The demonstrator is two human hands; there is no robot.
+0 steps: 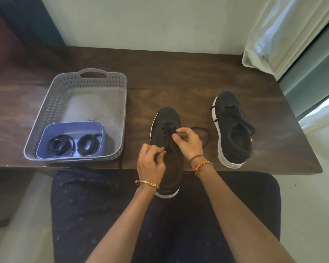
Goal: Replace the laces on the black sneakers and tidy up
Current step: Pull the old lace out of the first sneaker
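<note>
A black sneaker (166, 120) with a white sole lies at the table's front edge, toe pointing away, heel over my lap. My right hand (187, 142) pinches its black lace (201, 130) above the eyelets; a loop of that lace trails right on the table. At the shoe's left side my left hand (150, 160) pinches the lace or the edge of the upper; I cannot tell which. The second black sneaker (234, 128) stands to the right, laced. Two coiled black laces (72, 144) lie in a small blue box (46, 141).
The blue box sits in the front corner of a grey perforated basket (51, 103) on the left of the dark wooden table (179, 82). A white curtain (285, 31) hangs at the back right. My lap is below the table edge.
</note>
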